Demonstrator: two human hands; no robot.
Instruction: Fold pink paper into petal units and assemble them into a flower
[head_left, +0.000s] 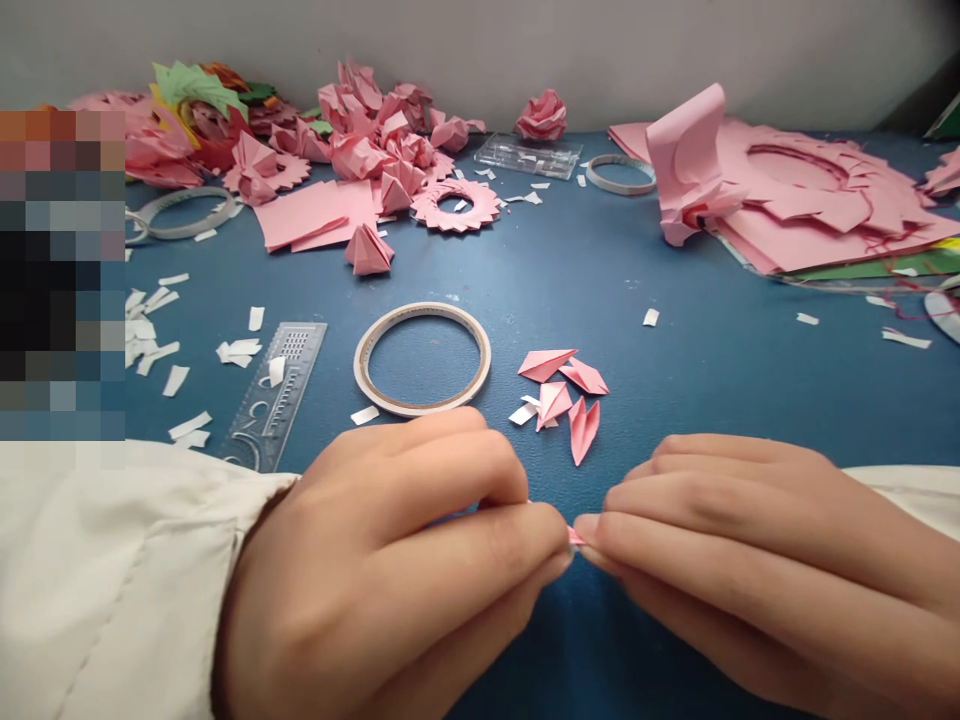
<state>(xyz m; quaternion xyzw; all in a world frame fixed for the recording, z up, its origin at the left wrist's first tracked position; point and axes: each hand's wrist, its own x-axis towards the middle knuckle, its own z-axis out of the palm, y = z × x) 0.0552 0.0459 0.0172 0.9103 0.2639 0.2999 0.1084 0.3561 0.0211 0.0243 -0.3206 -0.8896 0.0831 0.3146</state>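
Note:
My left hand (397,560) and my right hand (757,560) meet fingertip to fingertip low in the head view, both pinched on a tiny pink paper piece (575,537) that barely shows between them. Just beyond the fingers lie several small folded pink paper pieces (564,392) on the blue table (712,350). A roll of white double-sided tape (422,358) lies flat behind my left hand. Both wrists wear cream sleeves.
A clear plastic ruler (279,392) lies at left among white paper scraps (154,335). Pink folded flowers (375,140) and a pink paper ring (455,205) sit at the back. A stack of cut pink sheets (810,200) is at right. Two more tape rolls (619,172) and a clear box (531,154) lie farther off.

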